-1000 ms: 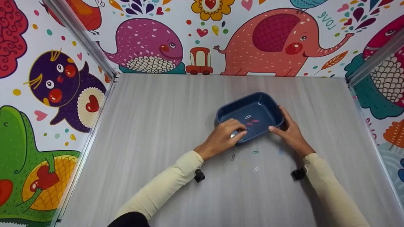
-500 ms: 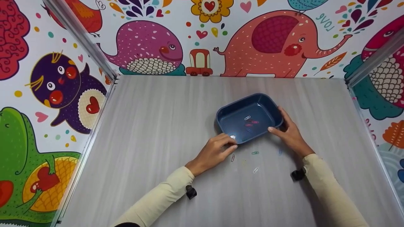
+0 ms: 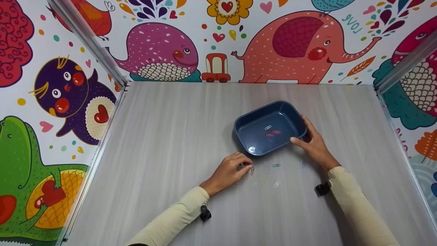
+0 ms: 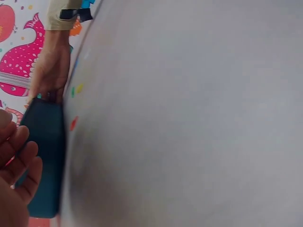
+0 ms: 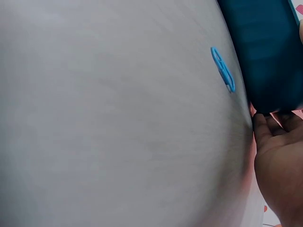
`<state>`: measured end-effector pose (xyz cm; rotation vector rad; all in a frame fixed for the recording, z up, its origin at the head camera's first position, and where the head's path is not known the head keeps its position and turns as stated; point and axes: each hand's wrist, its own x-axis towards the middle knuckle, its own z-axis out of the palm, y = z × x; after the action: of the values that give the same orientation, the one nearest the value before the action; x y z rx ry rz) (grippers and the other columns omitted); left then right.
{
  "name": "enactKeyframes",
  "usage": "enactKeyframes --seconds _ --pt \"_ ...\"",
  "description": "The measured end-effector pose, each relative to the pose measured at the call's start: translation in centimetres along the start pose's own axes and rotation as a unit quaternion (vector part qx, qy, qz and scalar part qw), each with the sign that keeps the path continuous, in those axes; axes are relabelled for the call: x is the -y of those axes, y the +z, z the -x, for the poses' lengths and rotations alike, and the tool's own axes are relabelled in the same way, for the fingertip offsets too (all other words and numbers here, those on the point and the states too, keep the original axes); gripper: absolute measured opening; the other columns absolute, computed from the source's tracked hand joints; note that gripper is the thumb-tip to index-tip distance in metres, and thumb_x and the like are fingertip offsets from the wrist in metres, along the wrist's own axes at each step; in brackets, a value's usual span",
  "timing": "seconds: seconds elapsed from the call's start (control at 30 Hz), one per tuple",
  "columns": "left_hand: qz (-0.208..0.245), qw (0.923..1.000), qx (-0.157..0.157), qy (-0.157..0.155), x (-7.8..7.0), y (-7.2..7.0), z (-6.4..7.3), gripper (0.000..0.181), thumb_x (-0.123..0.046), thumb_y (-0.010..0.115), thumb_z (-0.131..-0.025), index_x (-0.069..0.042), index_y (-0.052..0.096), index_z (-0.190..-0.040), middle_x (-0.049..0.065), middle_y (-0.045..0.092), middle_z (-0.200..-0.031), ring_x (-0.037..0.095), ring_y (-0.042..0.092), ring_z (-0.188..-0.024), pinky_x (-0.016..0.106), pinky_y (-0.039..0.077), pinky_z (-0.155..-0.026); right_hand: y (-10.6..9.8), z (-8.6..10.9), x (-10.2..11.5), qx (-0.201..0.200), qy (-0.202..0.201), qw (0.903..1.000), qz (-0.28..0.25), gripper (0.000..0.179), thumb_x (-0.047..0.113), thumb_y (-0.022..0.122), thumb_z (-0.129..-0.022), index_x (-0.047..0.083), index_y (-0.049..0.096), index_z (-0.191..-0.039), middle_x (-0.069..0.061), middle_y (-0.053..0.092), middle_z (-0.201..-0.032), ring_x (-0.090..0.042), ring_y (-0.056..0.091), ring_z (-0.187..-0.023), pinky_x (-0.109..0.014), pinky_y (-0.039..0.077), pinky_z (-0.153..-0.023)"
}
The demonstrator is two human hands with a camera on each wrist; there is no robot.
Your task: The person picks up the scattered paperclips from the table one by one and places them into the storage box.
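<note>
A dark blue tray stands on the table, with several paper clips in white, pink and blue on its floor. My right hand holds the tray's right corner, thumb at the front rim and fingers along the outer side. In front of the tray, my left hand has its loosely bent fingertips right beside a red paper clip. The left wrist view shows these fingers curved with nothing between them.
Loose on the table lie a green paper clip, a white paper clip, a blue paper clip and a yellow paper clip. Printed walls rise at the back and sides.
From over the tray's front left corner, my left hand has drawn back over the rim and down to the red paper clip. My right hand keeps its hold on the tray.
</note>
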<state>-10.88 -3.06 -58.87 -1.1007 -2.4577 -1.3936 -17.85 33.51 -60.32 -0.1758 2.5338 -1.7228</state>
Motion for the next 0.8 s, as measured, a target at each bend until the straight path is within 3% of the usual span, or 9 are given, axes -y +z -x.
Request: enactKeyframes --seconds 0.17,0.4,0.5,0.67,0.73,0.8 --pt "-0.009 0.9999 0.009 0.006 1.0 0.7 0.2 0.006 -0.008 0.076 -0.105 -0.003 0.079 -0.107 0.005 0.078 -0.104 0.018 0.071 -0.1 0.03 0.058 -0.094 0.1 0.0 0.0 0.0 0.002 1.0 -0.001 0.1 0.022 0.082 -0.102 0.023 0.017 -0.178 -0.008 0.015 -0.184 -0.034 0.017 -0.168 -0.058 0.019 -0.132" --pt "-0.042 0.9975 0.048 0.029 1.8 1.0 -0.1 0.011 -0.011 0.081 -0.102 -0.004 0.081 -0.111 0.004 0.078 -0.108 0.018 0.071 -0.104 0.03 0.056 -0.098 0.2 0.1 0.1 -0.003 0.003 1.0 -0.005 0.1 0.021 0.083 -0.102 0.023 0.018 -0.178 -0.009 0.016 -0.184 -0.035 0.019 -0.168 -0.061 0.02 -0.131" --pt "-0.053 0.9956 0.061 0.048 2.2 1.1 -0.4 0.012 -0.011 0.08 -0.102 -0.005 0.082 -0.113 0.003 0.08 -0.11 0.019 0.072 -0.106 0.034 0.056 -0.099 0.2 0.2 0.1 -0.001 0.001 1.0 -0.007 0.1 0.019 0.082 -0.102 0.022 0.018 -0.178 -0.009 0.016 -0.184 -0.035 0.02 -0.168 -0.052 0.022 -0.133" --pt "-0.066 0.9916 0.081 0.075 2.8 0.9 -0.7 0.012 -0.014 0.08 -0.103 -0.008 0.083 -0.112 0.002 0.08 -0.112 0.02 0.072 -0.109 0.038 0.054 -0.101 0.1 0.3 0.3 0.001 0.001 0.9999 -0.016 0.098 0.015 0.081 -0.103 0.021 0.018 -0.178 -0.01 0.016 -0.183 -0.034 0.021 -0.167 -0.024 0.028 -0.126" --pt "-0.069 0.9898 0.094 0.082 3.0 0.8 -0.8 0.011 -0.014 0.079 -0.103 -0.009 0.083 -0.111 0.002 0.08 -0.112 0.02 0.071 -0.11 0.038 0.053 -0.103 0.0 0.3 0.3 0.001 0.001 0.9999 -0.015 0.098 0.015 0.08 -0.103 0.021 0.018 -0.178 -0.01 0.016 -0.183 -0.034 0.021 -0.167 -0.023 0.028 -0.126" --pt "-0.069 0.988 0.106 0.088 3.3 0.6 -0.8 0.01 -0.015 0.079 -0.103 -0.01 0.084 -0.111 0.001 0.08 -0.113 0.02 0.071 -0.112 0.038 0.052 -0.106 0.0 0.2 0.3 0.001 0.003 1.0 -0.009 0.099 0.017 0.081 -0.103 0.022 0.017 -0.178 -0.011 0.016 -0.184 -0.036 0.021 -0.167 -0.032 0.027 -0.13"
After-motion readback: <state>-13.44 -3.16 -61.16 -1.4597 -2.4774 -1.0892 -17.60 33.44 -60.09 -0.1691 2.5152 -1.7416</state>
